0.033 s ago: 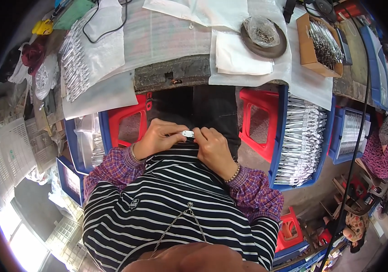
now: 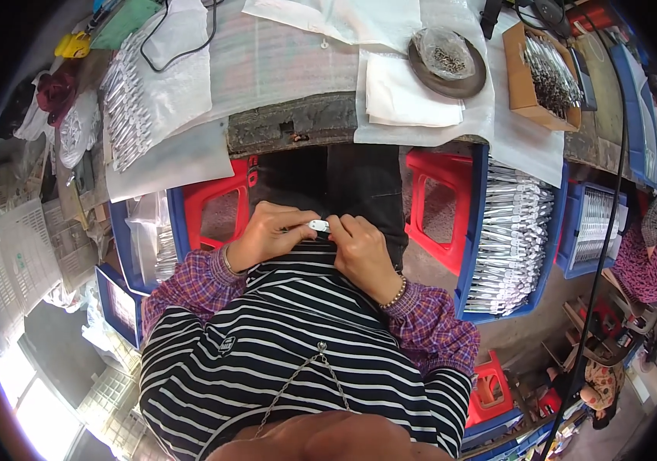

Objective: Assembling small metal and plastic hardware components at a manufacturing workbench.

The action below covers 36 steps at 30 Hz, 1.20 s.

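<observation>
A small white piece with dark dots [image 2: 318, 225] is held in front of my lap, level with the top of the striped apron. My left hand [image 2: 273, 230] pinches its left end between thumb and fingers. At the other end, my right hand [image 2: 359, 244] is closed, with thumb and forefinger gripping the piece. Fingertips hide both its ends, so its full shape does not show. Both forearms wear purple checked sleeves.
Ahead stands a worktable [image 2: 290, 119] with slender silver pieces [image 2: 126, 111], white sheets [image 2: 409, 96], a plate [image 2: 470, 81] bearing a bag of small parts, and a cardboard box [image 2: 566, 119]. Red stools hold blue trays [image 2: 468, 284] at both sides. A black cable [image 2: 603, 253] hangs right, near other people.
</observation>
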Each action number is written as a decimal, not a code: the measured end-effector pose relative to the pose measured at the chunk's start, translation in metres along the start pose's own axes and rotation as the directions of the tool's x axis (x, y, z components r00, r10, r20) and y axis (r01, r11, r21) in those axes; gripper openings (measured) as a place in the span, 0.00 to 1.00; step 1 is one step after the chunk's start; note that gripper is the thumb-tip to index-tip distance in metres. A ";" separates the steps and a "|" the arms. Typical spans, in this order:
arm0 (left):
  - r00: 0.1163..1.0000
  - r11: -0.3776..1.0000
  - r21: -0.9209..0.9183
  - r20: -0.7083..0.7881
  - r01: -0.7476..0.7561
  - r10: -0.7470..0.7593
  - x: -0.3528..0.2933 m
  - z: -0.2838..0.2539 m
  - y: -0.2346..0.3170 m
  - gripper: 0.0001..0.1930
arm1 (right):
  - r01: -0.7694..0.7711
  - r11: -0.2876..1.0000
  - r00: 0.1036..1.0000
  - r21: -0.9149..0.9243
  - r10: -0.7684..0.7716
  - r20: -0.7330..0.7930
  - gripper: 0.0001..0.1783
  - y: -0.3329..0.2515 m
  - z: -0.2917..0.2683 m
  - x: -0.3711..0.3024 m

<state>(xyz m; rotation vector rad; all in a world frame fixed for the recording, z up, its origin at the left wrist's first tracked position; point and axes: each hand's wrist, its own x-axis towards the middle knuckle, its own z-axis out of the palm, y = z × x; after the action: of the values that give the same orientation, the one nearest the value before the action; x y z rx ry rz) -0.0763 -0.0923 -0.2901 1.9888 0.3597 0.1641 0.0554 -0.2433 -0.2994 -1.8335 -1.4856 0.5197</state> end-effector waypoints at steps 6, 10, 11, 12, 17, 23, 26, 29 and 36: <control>0.962 0.931 -0.286 0.218 0.227 -0.167 0.005 -0.010 -0.007 0.09 | -0.009 1.000 1.000 0.024 0.009 0.025 0.15 -0.003 -0.001 -0.002; 0.985 0.965 -0.216 0.117 0.147 -0.124 0.002 -0.004 0.000 0.08 | -0.056 0.997 0.998 0.061 0.057 -0.015 0.14 -0.006 0.006 -0.003; 0.993 0.983 -0.147 0.063 0.105 -0.096 0.001 -0.002 0.002 0.08 | -0.060 0.996 0.998 0.062 0.061 -0.015 0.14 -0.006 0.006 -0.003; 0.998 0.995 -0.076 0.010 0.066 -0.065 0.001 -0.001 0.002 0.08 | -0.065 0.995 0.997 0.070 0.067 -0.030 0.14 -0.006 0.006 -0.002; 0.989 0.991 -0.125 0.145 0.043 -0.024 0.017 -0.021 -0.003 0.10 | -0.020 0.994 0.999 0.103 0.023 -0.022 0.13 0.000 0.002 0.002; 0.992 0.997 -0.073 0.128 0.006 0.003 0.023 -0.033 0.003 0.10 | -0.029 0.995 0.998 0.100 0.034 -0.052 0.12 -0.009 -0.004 0.012; 0.998 0.999 -0.039 0.054 -0.032 0.034 0.024 -0.031 0.006 0.10 | -0.034 0.996 0.996 0.080 0.040 -0.085 0.12 -0.010 -0.005 0.013; 0.995 0.996 -0.038 0.048 -0.083 0.085 0.027 -0.030 0.006 0.11 | -0.027 0.998 0.996 0.054 0.032 -0.087 0.11 -0.008 -0.007 0.012; 0.984 0.995 -0.048 0.151 -0.083 0.089 0.032 -0.035 0.008 0.10 | 0.008 1.000 0.992 0.019 -0.005 -0.127 0.12 -0.006 -0.010 0.011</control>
<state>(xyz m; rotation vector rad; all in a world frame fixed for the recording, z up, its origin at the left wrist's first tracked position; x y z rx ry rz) -0.0545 -0.0554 -0.2695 1.9624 0.1703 0.0715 0.0613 -0.2353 -0.2874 -1.8117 -1.3961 0.4049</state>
